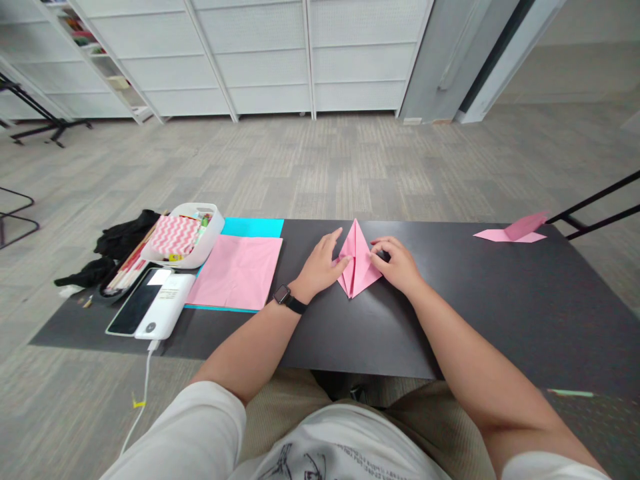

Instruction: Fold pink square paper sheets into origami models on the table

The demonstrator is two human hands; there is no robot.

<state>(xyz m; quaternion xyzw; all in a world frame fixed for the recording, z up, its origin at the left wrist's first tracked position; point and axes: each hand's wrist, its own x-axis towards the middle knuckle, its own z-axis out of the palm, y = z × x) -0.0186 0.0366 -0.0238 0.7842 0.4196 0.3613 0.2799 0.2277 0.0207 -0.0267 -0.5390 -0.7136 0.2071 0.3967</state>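
Note:
A folded piece of pink origami paper (354, 267) lies on the dark table in front of me, a kite shape with a pointed top and a crease down its middle. My left hand (323, 263) rests at its left edge, fingers stretched out and apart, the thumb pressing on the paper. On the other side, my right hand (397, 263) has thumb and index finger pinched at the paper's right corner, the other fingers curled. The exact fingertip contact there is partly hidden.
To my left lie a pink paper stack (240, 270), a blue sheet (255, 227), a white box (213, 230), a phone (137, 303), a power bank (167, 307) with a cable, and black cloth (125, 233). A pink folded figure (515, 233) sits near the table's far right edge.

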